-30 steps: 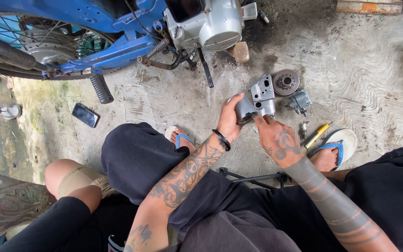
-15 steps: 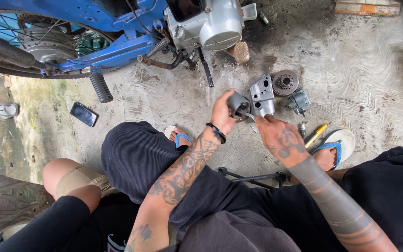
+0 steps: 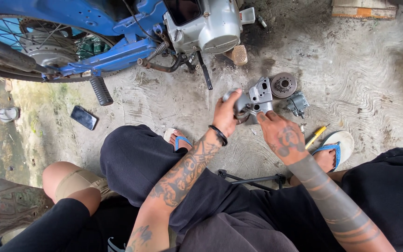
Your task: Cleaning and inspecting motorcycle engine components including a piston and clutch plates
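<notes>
Grey metal casting point(image 3: 257, 99) sits just above the concrete floor point(image 3: 364, 107), straight ahead of both hands, its long axis running up toward the motorbike engine point(image 3: 206, 25). Left hand point(image 3: 227, 114) is wrapped around the casting's left end; right hand point(image 3: 283, 137) presses fingertips on its lower edge. Right of the casting lies a toothed disc point(image 3: 283, 85)

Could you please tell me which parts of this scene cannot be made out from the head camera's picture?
- Grey metal casting: its near side is hidden by the left hand and right hand, so each grip's contact is unclear.
- Blue motorbike: cut off by the top and left edges.
- Small grey part beside the toothed disc: too small to identify.
- Black bar under the knees: partly hidden by the shorts.
</notes>
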